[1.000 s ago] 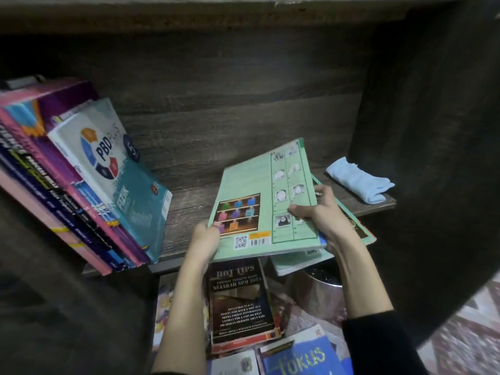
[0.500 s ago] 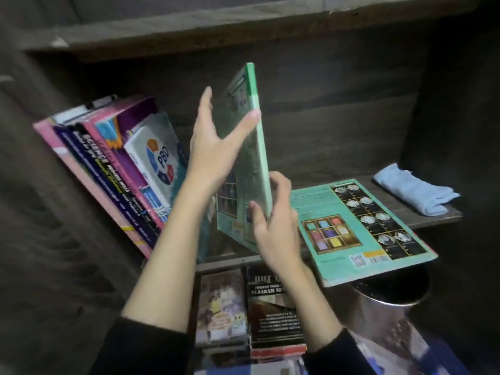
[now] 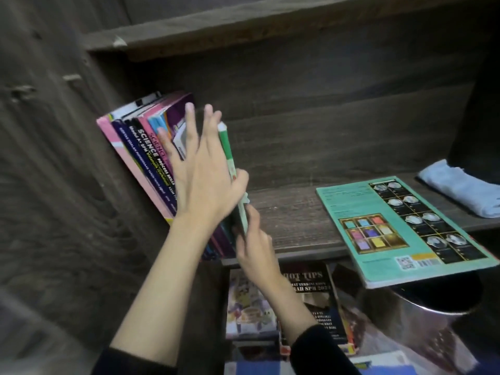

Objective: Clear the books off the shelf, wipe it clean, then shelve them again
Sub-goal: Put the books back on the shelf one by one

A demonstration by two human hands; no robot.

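A thin green book [image 3: 226,150] stands on edge on the dark wooden shelf [image 3: 295,217], against a leaning row of books [image 3: 143,155] at the left. My left hand [image 3: 200,169] lies flat against the green book's side, fingers straight, thumb over its spine. My right hand [image 3: 253,239] holds the book's lower corner at the shelf's front edge. A second green book [image 3: 400,228] lies flat on the shelf, overhanging the front. A folded light blue cloth [image 3: 462,190] rests at the shelf's far right.
Below the shelf lie several loose books, among them a black "Hot Tips" book [image 3: 313,299]. A shiny metal bin [image 3: 422,323] stands under the overhanging book. Another shelf board [image 3: 243,31] runs above. Dark side panels close in left and right.
The green book went from tilted in both hands to upright, then was pushed left against the leaning row. The second green book now lies flat on the shelf.
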